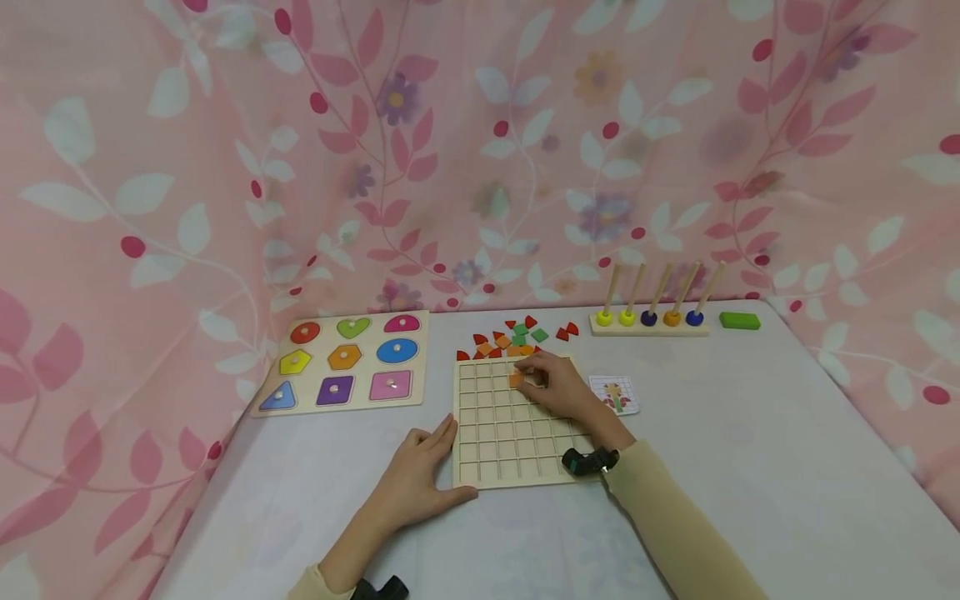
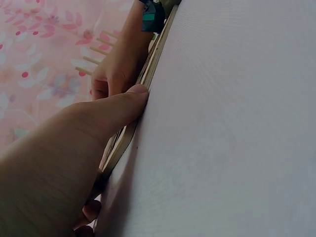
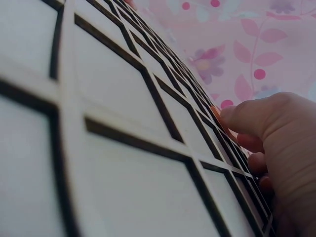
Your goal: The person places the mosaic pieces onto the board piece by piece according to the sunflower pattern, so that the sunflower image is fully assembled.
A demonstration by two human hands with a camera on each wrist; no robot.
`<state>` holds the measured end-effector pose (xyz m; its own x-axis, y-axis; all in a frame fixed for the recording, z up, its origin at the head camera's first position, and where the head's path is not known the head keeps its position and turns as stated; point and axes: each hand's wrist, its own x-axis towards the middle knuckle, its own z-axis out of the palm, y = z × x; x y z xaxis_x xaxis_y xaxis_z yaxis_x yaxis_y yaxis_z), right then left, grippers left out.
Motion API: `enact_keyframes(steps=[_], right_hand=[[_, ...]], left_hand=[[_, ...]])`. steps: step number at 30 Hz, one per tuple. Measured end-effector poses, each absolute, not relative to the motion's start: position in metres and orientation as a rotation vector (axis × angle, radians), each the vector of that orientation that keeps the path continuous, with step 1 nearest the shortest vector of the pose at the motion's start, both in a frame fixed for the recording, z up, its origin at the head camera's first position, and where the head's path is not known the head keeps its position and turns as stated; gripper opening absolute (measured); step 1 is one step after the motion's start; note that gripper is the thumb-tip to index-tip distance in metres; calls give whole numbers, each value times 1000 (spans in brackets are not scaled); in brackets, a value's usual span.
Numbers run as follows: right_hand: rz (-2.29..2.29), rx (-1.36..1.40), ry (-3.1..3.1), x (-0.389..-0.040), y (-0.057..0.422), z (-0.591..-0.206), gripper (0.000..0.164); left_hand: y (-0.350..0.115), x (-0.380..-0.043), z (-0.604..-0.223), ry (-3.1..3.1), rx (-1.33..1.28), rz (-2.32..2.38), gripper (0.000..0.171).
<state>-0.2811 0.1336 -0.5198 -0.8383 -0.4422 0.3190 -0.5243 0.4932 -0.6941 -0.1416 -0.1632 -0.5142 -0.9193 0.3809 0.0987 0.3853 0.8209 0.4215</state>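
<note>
A wooden grid board [image 1: 495, 429] with rows of square cells lies on the table. At its upper part my right hand [image 1: 553, 385] pinches an orange square tile [image 1: 516, 380] between thumb and fingers. The right wrist view shows the same tile [image 3: 216, 113] at the thumb tip, right at the grid bars. My left hand [image 1: 416, 482] rests along the board's left side with fingers extended, its thumb at the front left corner. In the left wrist view that thumb lies over the board's edge [image 2: 129, 133].
Several red, orange and green pieces [image 1: 519, 336] lie behind the board. A shape puzzle [image 1: 315, 364] is at the left. On the right are a picture card [image 1: 615, 395], a peg stand with beads [image 1: 649, 330] and a green block [image 1: 739, 321]. A floral curtain [image 1: 480, 167] hangs behind.
</note>
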Motion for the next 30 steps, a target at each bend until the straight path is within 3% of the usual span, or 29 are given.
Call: enact_keyframes(steps=[7,14,20,30], right_hand=[[1445,725,-2627,-281,134,-514,35],[1733,693,-2432,-290,146,-484,33],[1589,641,-2493,-311,157,-466,27],[1301,650,-2840,-335,167,-481,29]], left_hand=[[-165,-140,-518,-3009,-611,-717,110],[-165,-140,-518,-3005,-613,-735,109],[-165,-141,-516,-3002,-620,-724,110],[-166,-141,-514,-3002,-668,-682,106]])
